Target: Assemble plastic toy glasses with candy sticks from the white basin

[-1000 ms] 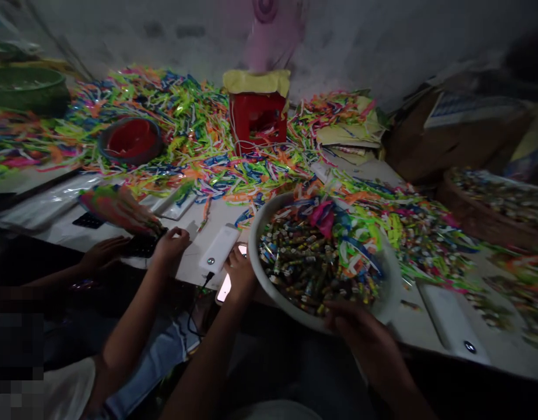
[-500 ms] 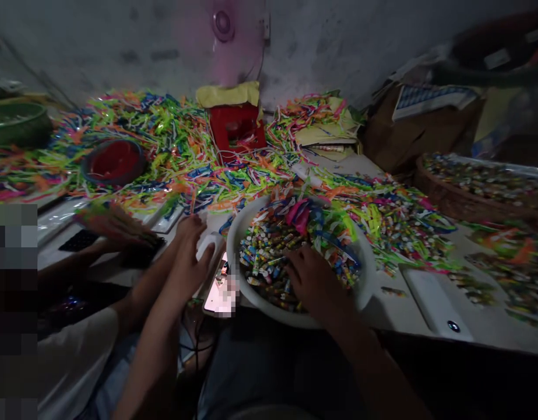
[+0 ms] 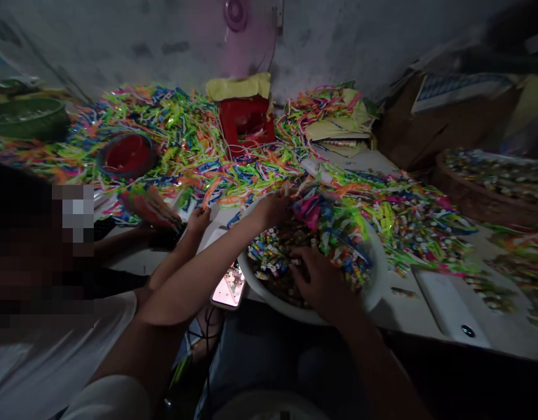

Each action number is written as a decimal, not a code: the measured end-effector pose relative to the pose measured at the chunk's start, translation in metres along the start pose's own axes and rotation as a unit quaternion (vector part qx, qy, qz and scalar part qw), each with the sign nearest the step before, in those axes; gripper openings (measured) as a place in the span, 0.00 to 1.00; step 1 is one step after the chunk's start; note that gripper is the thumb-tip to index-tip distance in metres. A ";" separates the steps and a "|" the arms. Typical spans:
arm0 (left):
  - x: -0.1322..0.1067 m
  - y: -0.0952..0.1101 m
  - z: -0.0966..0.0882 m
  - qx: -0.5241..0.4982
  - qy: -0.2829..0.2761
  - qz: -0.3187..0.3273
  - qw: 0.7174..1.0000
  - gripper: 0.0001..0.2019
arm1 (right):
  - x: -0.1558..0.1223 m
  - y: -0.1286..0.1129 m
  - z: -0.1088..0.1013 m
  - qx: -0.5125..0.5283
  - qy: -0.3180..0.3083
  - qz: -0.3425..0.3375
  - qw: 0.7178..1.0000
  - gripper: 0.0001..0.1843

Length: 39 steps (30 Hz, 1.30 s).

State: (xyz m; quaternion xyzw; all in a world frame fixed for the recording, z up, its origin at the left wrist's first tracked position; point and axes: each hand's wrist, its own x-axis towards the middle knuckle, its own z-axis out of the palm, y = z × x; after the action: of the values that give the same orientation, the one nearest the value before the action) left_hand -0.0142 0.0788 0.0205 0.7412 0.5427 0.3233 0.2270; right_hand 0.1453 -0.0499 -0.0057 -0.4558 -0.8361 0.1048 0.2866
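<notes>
A white basin (image 3: pixel 377 274) stands before me, filled with small printed tubes (image 3: pixel 269 251) and, at its far side, coloured plastic strips (image 3: pixel 310 213). My left hand (image 3: pixel 272 210) reaches over the basin's far left part, beside the strips; its fingers are dim and partly hidden. Low over the tubes, my right hand (image 3: pixel 316 280) has its fingers bent and apart, fingertips near a pale tube end. To the left, a co-worker's hand (image 3: pixel 199 220) holds an orange strip (image 3: pixel 211 191). A bundle of coloured strips (image 3: pixel 150 207) is at the co-worker's other hand.
A lit phone (image 3: pixel 228 289) lies left of the basin and a white phone (image 3: pixel 447 306) right of it. Heaped strips (image 3: pixel 176 128) surround a red bowl (image 3: pixel 127 156) and a red stool (image 3: pixel 246 119). A brown basket (image 3: pixel 470 192) of tubes stands at right.
My left hand has moved right, from beside the lit phone to over the basin. My right hand stays over the tubes. The co-worker has leaned into view at left.
</notes>
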 end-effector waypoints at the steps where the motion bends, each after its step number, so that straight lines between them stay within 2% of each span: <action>1: 0.000 -0.003 0.001 0.005 0.004 0.007 1.000 0.13 | 0.000 0.000 0.000 0.024 0.006 -0.007 1.000 0.08; 4: -0.002 -0.010 -0.007 0.019 0.021 0.034 0.999 0.11 | -0.001 0.003 0.000 0.070 0.015 -0.022 0.997 0.07; 7: -0.014 -0.011 -0.026 0.020 0.051 0.042 0.998 0.13 | -0.002 0.007 0.001 0.094 0.047 -0.023 0.994 0.04; 9: -0.030 -0.005 -0.039 -0.032 0.097 0.035 0.994 0.13 | -0.002 0.007 0.001 0.122 0.070 0.000 0.990 0.04; 11: -0.052 0.006 -0.044 -0.162 0.147 0.000 0.976 0.14 | -0.003 0.006 -0.002 0.176 0.095 0.045 0.979 0.05; 13: -0.078 0.020 -0.037 -0.340 0.151 -0.065 0.926 0.20 | -0.007 0.004 -0.007 0.251 0.129 0.091 0.955 0.07; 15: -0.103 0.032 -0.019 -0.485 0.102 -0.138 0.858 0.23 | -0.014 0.002 -0.014 0.305 0.153 0.145 0.929 0.09; 17: -0.120 0.042 0.004 -0.570 0.054 -0.188 0.798 0.22 | -0.024 0.001 -0.021 0.312 0.157 0.205 0.914 0.10; 20: -0.129 0.050 0.029 -0.656 0.010 -0.209 0.725 0.19 | -0.040 0.001 -0.027 0.253 0.137 0.257 0.923 0.12; 22: -0.128 0.052 0.034 -0.682 0.003 -0.208 0.701 0.20 | -0.049 0.004 -0.027 0.206 0.115 0.258 0.937 0.13; 26: -0.123 0.053 0.035 -0.685 -0.011 -0.187 0.704 0.29 | -0.057 0.010 -0.022 0.184 0.097 0.246 0.947 0.15; 29: -0.123 0.052 0.037 -0.664 0.006 -0.182 0.726 0.24 | -0.056 0.009 -0.019 0.206 0.098 0.242 0.943 0.13; 32: -0.124 0.049 0.040 -0.651 0.017 -0.195 0.734 0.21 | -0.054 0.005 -0.017 0.200 0.084 0.238 0.947 0.10; 35: -0.125 0.047 0.039 -0.641 0.009 -0.207 0.739 0.25 | -0.053 0.000 -0.015 0.187 0.078 0.259 0.944 0.08; 39: -0.128 0.049 0.036 -0.611 -0.006 -0.198 0.767 0.29 | -0.052 -0.004 -0.014 0.185 0.088 0.260 0.944 0.07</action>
State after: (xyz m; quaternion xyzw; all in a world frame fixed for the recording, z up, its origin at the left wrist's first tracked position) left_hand 0.0182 -0.0574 -0.0003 0.3241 0.3638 0.5300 0.6941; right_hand 0.1724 -0.0965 -0.0129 -0.6037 -0.6258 0.2883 0.4010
